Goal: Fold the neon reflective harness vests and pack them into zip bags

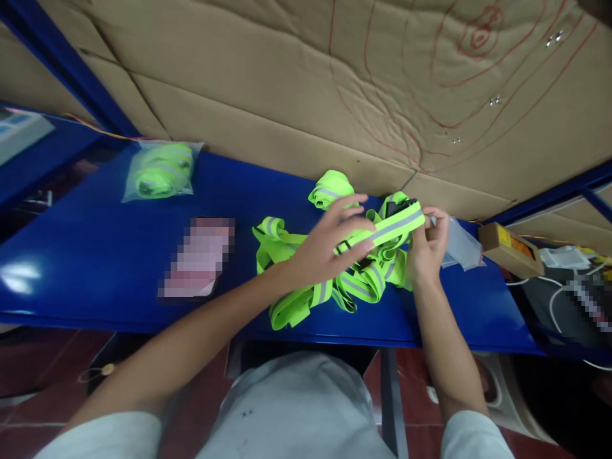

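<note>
1. Left hand (329, 245) and right hand (428, 245) each pinch 1 neon-green reflective strap (399, 224), held taut just above the blue table (95, 255).
2. Underneath, the loose strap pile (306, 299) is unbagged, with a clear bag (461, 245) beside the right hand.
3. Far left, 1 bagged bundle (162, 169) looks finished.

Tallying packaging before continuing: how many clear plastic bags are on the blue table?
2. A filled bag lies far left; a flat bag lies beside the right hand. The strap pile may hide more.
</note>
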A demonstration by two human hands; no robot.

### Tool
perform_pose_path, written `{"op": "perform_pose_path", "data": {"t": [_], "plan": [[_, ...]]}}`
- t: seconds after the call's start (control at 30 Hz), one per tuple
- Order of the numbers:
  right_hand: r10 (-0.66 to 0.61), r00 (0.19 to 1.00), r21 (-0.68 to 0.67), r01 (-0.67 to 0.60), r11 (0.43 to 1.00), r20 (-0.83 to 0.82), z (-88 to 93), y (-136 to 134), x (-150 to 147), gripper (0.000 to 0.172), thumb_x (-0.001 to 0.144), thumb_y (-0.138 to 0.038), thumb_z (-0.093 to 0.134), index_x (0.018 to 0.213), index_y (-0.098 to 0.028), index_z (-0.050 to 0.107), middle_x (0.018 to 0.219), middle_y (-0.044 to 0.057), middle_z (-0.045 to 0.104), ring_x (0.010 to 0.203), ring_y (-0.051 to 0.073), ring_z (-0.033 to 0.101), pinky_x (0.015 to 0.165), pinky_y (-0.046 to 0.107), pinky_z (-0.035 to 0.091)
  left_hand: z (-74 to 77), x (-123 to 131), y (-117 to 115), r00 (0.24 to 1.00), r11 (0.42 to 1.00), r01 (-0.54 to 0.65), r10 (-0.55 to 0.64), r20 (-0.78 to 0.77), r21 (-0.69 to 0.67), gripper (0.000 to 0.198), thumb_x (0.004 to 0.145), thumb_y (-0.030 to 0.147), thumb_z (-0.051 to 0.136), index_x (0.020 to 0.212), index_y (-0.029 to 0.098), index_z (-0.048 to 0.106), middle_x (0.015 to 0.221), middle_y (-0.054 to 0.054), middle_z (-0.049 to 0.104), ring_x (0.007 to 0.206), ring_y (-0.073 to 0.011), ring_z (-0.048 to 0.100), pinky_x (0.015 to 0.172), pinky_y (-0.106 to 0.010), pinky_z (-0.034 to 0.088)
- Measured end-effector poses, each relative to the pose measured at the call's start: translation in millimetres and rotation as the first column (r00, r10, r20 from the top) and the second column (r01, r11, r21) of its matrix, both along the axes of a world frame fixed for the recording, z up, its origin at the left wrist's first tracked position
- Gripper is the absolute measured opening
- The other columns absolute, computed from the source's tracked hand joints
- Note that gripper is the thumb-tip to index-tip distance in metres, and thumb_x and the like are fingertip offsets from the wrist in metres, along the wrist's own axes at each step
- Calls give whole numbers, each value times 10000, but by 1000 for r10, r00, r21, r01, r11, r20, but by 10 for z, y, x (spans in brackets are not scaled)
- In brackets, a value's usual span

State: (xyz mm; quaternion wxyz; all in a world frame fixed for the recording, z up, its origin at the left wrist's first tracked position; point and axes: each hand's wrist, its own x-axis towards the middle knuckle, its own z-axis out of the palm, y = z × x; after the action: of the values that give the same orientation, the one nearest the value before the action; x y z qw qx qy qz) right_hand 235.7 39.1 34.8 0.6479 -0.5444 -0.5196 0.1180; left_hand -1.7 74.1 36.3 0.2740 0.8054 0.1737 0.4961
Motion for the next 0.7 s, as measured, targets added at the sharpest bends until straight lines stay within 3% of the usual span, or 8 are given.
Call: {"op": "perform_pose_path", "data": {"t": [0.07, 0.17, 0.23, 0.33, 0.43, 0.53, 0.6, 0.7], "plan": [[141, 984, -34, -145, 989, -113, 24, -23, 7, 389, 874, -492, 710, 1177, -328, 530, 937, 14, 597, 848, 199, 641, 754, 348, 547, 29, -42, 135, 983, 981, 26, 10, 183, -190, 214, 1045, 347, 523, 1218, 232, 576, 1405, -123, 554, 1231, -219, 640, 1066, -401, 524], [371, 904, -76, -393, 916, -212, 90, -95, 49, 461, 814, -538, 762, 1206, -379, 578, 1011, 22, 629, 1007, 246, 660, 879, 433, 571, -123, -41, 298, 998, 937, 51, -37, 47, -346, 330, 1016, 329, 555, 1326, 236, 487, 1287, -111, 634, 1056, -198, 699, 921, -355, 562], [501, 835, -78, -528, 845, -225, 135, -156, 96, 403, 779, -555, 797, 1099, -369, 636, 933, 17, 625, 1002, 261, 661, 922, 473, 567, -290, -15, 331, 970, 973, -35, -22, -244, -227, 482, 978, 307, 615, 1428, 236, 456, 1393, -143, 601, 1217, -262, 640, 1009, -428, 514], [626, 765, -39, -637, 770, -152, 201, -231, 212, 346, 759, -582, 812, 922, -314, 664, 844, 26, 605, 969, 268, 656, 972, 492, 550, -448, -1, 320, 772, 995, -85, 101, -628, 55, 467, 969, 290, 641, 1422, 248, 535, 1461, -128, 575, 1345, -307, 548, 1088, -483, 427], [586, 810, 30, -585, 811, -37, 269, -242, 404, 347, 783, -603, 791, 893, -301, 662, 949, 46, 625, 1058, 277, 640, 1005, 478, 530, -410, -42, 348, 657, 963, -220, 263, -706, 154, 222, 1019, 226, 507, 1134, 174, 690, 1185, -136, 683, 1136, -299, 644, 995, -470, 449], [323, 930, 69, -339, 938, 176, 302, -187, 616, 235, 818, -473, 808, 947, -316, 689, 1104, 39, 638, 1153, 255, 611, 1005, 429, 516, -301, -59, 367, 672, 916, -362, 386, -632, 174, 251, 1026, 197, 443, 1003, 142, 686, 1096, -154, 669, 1076, -305, 639, 962, -469, 448], [206, 912, 7, -223, 975, 356, 290, -143, 721, 163, 832, -353, 800, 972, -308, 729, 1078, 39, 659, 1091, 237, 626, 971, 406, 517, -275, -7, 301, 763, 951, -299, 285, -580, 74, 212, 1029, 257, 486, 1001, 168, 676, 1068, -108, 675, 1005, -251, 654, 909, -397, 482], [241, 802, -219, -140, 966, 547, 225, -111, 808, 150, 893, -225, 650, 932, -274, 785, 1009, 58, 687, 934, 216, 653, 858, 389, 537, -341, 140, 103, 818, 989, -100, 18, -575, -111, 333, 975, 465, 623, 1170, 196, 650, 1143, -82, 682, 1018, -248, 671, 906, -389, 514]]}}
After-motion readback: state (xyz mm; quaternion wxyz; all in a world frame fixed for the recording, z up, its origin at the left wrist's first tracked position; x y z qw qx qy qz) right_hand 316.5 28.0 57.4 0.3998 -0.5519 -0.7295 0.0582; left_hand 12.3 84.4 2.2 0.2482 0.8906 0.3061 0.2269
